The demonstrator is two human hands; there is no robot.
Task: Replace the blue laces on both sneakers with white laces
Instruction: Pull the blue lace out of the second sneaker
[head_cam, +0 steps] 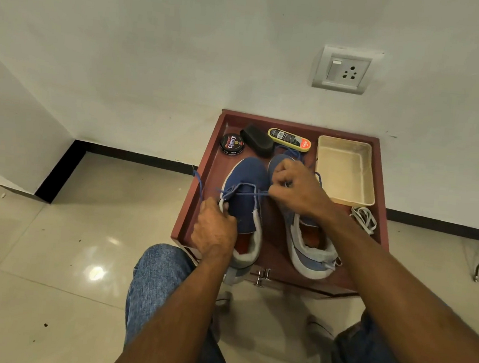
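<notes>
While the left hand grips the left sneaker steady, the right hand pinches its blue lace, best drawn out level through the eyelets.

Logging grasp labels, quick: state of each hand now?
Left hand: grips the left sneaker at its side.
Right hand: pinches the blue lace.

I'm looking at blue sneakers with blue laces, a cream tray, and white laces on the reddish-brown table.

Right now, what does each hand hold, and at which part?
The right hand pinches the blue lace near the left sneaker's eyelets. The left hand holds that sneaker's side.
</notes>
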